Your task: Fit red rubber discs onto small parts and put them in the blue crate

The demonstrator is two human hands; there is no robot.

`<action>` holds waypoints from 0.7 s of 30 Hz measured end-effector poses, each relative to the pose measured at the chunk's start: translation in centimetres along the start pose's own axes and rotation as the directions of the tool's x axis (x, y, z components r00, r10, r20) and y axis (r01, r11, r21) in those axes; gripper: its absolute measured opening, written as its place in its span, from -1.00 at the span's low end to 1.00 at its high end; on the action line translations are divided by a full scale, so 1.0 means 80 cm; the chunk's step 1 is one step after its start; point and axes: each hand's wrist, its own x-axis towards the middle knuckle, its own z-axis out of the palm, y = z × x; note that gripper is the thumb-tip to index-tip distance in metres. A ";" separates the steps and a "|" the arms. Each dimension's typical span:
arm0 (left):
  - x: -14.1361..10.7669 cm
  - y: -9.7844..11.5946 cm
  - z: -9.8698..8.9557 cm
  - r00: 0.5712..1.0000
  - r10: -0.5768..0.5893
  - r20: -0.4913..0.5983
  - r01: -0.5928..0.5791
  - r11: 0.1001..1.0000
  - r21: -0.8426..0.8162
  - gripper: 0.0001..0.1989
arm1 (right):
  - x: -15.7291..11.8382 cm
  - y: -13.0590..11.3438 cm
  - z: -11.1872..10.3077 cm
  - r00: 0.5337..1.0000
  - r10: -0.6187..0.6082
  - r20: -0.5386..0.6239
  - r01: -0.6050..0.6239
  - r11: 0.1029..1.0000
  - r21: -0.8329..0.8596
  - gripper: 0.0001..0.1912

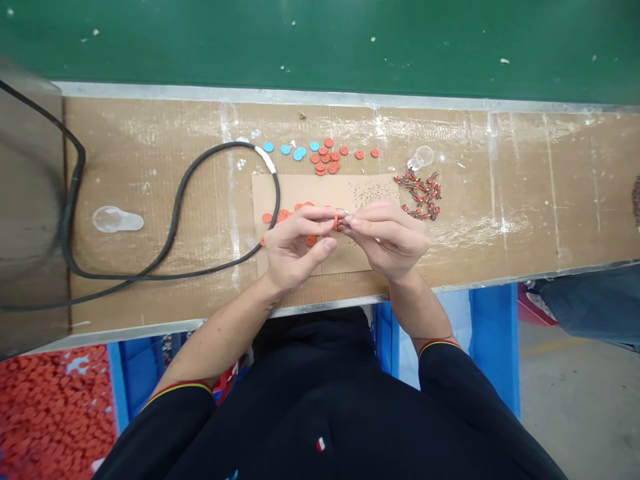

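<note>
An orange-red disc (337, 223) stands on edge at the fingertips of my left hand (299, 247), whose thumb lies lower and apart from it. My right hand (393, 237) is closed in a pinch right beside the disc; what its fingertips hold is too small to make out. Under both hands lies a cardboard sheet (300, 190). Several orange-red discs (283, 215) rest on its left part, some hidden by my left hand. Tiny dark pieces (373, 192) are scattered on its right part.
Behind the sheet are more orange-red discs (335, 157) and several blue discs (285, 149). Red-and-dark small parts (425, 193) are heaped at right, near a clear plastic scoop-like piece (423, 157). A similar clear piece (117, 219) and a black cable (175, 220) lie at left.
</note>
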 end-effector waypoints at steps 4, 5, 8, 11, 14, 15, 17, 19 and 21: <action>0.000 -0.002 -0.007 0.999 0.032 0.010 -0.033 0.995 0.094 -0.78 | 0.002 0.001 0.002 0.999 0.024 -0.028 -0.023 0.999 0.035 -0.84; 0.000 -0.003 -0.008 0.998 0.052 0.020 -0.054 0.993 0.107 -0.78 | 0.003 0.001 0.002 0.999 0.027 -0.033 -0.024 0.998 0.066 -0.82; 0.000 -0.004 -0.011 0.993 0.105 0.058 -0.111 0.987 0.117 -0.74 | 0.005 0.002 0.003 0.999 0.023 -0.045 -0.017 0.992 0.128 -0.81; 0.000 -0.004 -0.011 0.994 0.088 0.065 -0.096 0.989 0.117 -0.73 | 0.005 0.001 0.005 0.998 0.037 -0.042 -0.030 0.989 0.148 -0.83; -0.001 -0.005 -0.010 0.991 0.108 0.077 -0.115 0.989 0.093 -0.71 | 0.005 0.000 0.005 0.998 0.051 -0.032 -0.046 0.987 0.157 -0.86; -0.001 -0.006 -0.010 0.989 0.125 0.084 -0.132 0.988 0.081 -0.70 | 0.005 0.000 0.005 0.998 0.055 -0.027 -0.050 0.986 0.157 -0.87; -0.001 -0.006 -0.010 0.984 0.146 0.099 -0.153 0.986 0.064 -0.68 | 0.004 -0.001 0.005 0.998 0.064 -0.015 -0.061 0.986 0.156 -0.88; -0.001 -0.007 -0.010 0.983 0.150 0.110 -0.157 0.986 0.059 -0.67 | 0.004 -0.003 0.004 0.997 0.079 0.002 -0.079 0.985 0.151 -0.90; -0.001 -0.007 -0.010 0.981 0.150 0.120 -0.157 0.986 0.056 -0.65 | 0.003 -0.003 0.004 0.996 0.089 0.012 -0.090 0.985 0.145 -0.90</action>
